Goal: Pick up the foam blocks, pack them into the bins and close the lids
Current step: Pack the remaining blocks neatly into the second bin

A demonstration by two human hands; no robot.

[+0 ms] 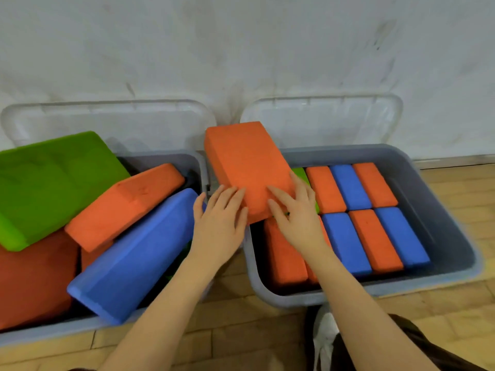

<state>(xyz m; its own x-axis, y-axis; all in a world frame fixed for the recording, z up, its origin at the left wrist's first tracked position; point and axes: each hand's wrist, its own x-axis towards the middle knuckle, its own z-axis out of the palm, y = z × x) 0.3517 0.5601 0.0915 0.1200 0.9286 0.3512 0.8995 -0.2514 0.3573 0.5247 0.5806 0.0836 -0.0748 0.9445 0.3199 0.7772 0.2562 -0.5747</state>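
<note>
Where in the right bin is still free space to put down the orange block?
Right bin: its right part holds a packed grid of orange and blue blocks. Bare floor shows only along the right wall and near wall. The held orange block hides its left part. Left bin is overfilled.

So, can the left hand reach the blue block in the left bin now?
Probably yes: the left hand lies right beside the blue block, which sits on top, uncovered. But it first must leave the orange block.
</note>
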